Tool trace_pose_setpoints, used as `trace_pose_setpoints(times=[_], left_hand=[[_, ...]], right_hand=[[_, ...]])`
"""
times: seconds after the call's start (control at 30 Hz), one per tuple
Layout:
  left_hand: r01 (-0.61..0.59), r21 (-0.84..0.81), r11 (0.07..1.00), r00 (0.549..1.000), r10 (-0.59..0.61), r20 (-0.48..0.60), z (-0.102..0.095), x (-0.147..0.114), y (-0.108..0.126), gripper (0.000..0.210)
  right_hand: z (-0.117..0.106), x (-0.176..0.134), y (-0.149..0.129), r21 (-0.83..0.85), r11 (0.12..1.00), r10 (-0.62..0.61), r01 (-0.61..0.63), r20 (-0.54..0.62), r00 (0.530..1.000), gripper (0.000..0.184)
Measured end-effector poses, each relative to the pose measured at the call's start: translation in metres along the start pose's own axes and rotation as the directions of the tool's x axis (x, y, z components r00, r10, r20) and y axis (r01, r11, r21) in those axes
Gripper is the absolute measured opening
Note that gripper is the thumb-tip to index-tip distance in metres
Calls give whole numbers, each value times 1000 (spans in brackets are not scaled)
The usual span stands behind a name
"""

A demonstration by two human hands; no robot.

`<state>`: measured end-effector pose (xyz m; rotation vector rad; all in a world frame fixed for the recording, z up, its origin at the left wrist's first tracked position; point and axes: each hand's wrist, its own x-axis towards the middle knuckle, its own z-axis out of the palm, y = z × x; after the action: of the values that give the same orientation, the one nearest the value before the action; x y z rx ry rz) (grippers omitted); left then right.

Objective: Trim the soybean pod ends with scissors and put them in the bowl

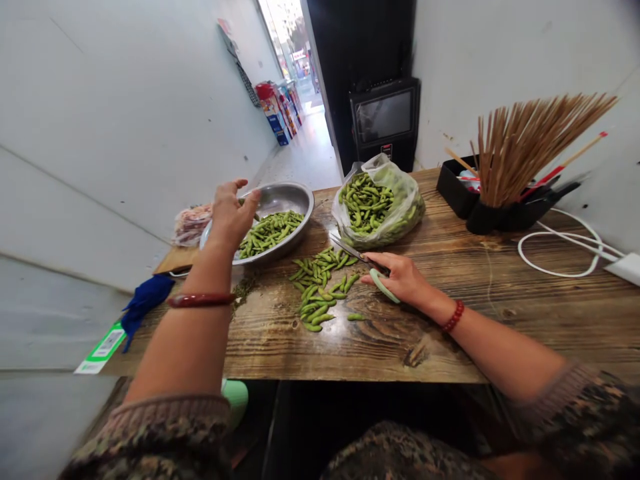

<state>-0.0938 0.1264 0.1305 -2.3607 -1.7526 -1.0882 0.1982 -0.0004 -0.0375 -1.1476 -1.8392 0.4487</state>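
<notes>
My left hand [231,210] is raised over the left rim of a metal bowl [309,203], thumb and fingers apart, and I see nothing held in it. Green edamame pods [274,232] lie in the bowl. My right hand [404,279] grips a pair of scissors [353,249] with pale green handles. Their blades point left and away, slightly parted, above the table. Just left of the scissors is a loose pile of edamame pods [316,293] on the wood, with one pod [356,317] apart from it. Behind the scissors stands an open plastic bag [400,183] filled with pods.
Small trimmings [244,290] lie on the wooden table [450,267] before the bowl. At left are a blue cloth [145,300] and a bagged pinkish item [194,223]. Skewers [520,150] stand in a black holder [483,217] at right, near a white cable [555,272].
</notes>
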Motion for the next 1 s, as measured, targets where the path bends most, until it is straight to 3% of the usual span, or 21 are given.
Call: trace_pose_setpoints(times=[0.1, 0.17, 0.23, 0.33, 0.43, 0.5, 0.6, 0.77, 0.87, 1.0], left_hand=[[-22, 62, 998, 998, 19, 52, -1, -17, 5, 35], [-89, 37, 995, 979, 80, 186, 3, -48, 14, 27], [-132, -13, 991, 918, 128, 375, 6, -88, 20, 25], [-58, -59, 997, 798, 82, 598, 8, -148, 20, 33], [9, -63, 998, 787, 32, 616, 11, -192, 14, 54], [55, -86, 995, 803, 7, 596, 18, -205, 13, 55], [90, -124, 988, 851, -12, 524, 39, -202, 16, 39], [213, -335, 918, 934, -90, 347, 78, -168, 31, 21], [360, -513, 779, 916, -191, 353, 88, -152, 39, 17], [491, -562, 666, 855, -243, 459, 86, -139, 39, 21]], right_hand=[[0, 0, 2, -13, 1000, -2, 2, -7, 1000, 44], [0, 1, 3, -25, 1000, 1, -2, -12, 1000, 44], [0, 2, 3, -29, 1000, 5, -5, -13, 1000, 44], [-1, 2, 1, -25, 1000, 6, -6, -3, 1000, 44], [0, 2, -1, -20, 1000, 4, -4, 1, 1000, 44], [1, 2, -2, -15, 1000, -2, 2, 1, 1000, 44], [2, 1, -2, -1, 1000, -12, 12, 9, 1000, 44], [1, 3, 0, 1, 1000, -2, 2, 8, 1000, 44], [0, 4, 2, -6, 1000, -1, 1, -14, 1000, 42], [0, 6, 3, -7, 1000, 15, -15, -40, 999, 44]])
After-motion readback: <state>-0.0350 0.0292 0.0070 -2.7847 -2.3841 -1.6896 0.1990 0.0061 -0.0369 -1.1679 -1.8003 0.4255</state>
